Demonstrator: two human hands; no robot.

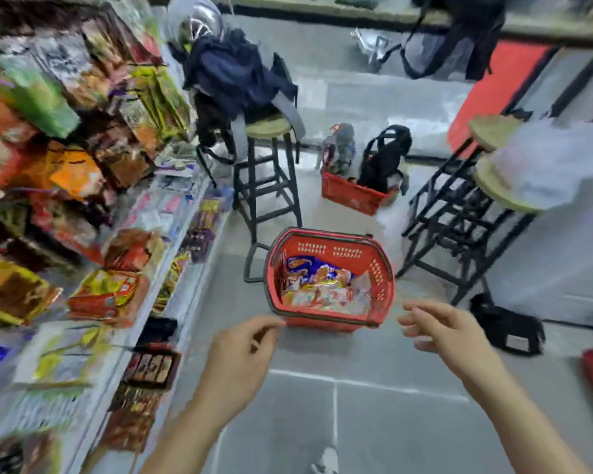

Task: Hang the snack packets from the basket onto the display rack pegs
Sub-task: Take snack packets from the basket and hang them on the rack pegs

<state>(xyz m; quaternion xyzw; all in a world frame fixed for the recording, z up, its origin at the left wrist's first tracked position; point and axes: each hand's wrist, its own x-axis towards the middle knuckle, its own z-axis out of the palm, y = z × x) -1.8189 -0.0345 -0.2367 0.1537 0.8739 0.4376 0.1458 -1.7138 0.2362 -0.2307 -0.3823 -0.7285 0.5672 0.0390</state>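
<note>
A red shopping basket [380, 268] stands on the grey floor in front of me, with several colourful snack packets [319, 285] lying in it. My left hand [240, 357] hovers just short of the basket's near left corner, fingers loosely curled and holding nothing. My right hand [449, 333] is level with the basket's near right corner, fingers spread and relaxed, also holding nothing. The display rack [65, 165] fills the left side, hung and stacked with blurred snack packets.
A black stool [267, 179] with a dark backpack on its seat stands behind the basket. A second red basket [353, 193] with bags sits further back. More stools [459, 213] are at right. A black object [507, 326] lies on the floor at right.
</note>
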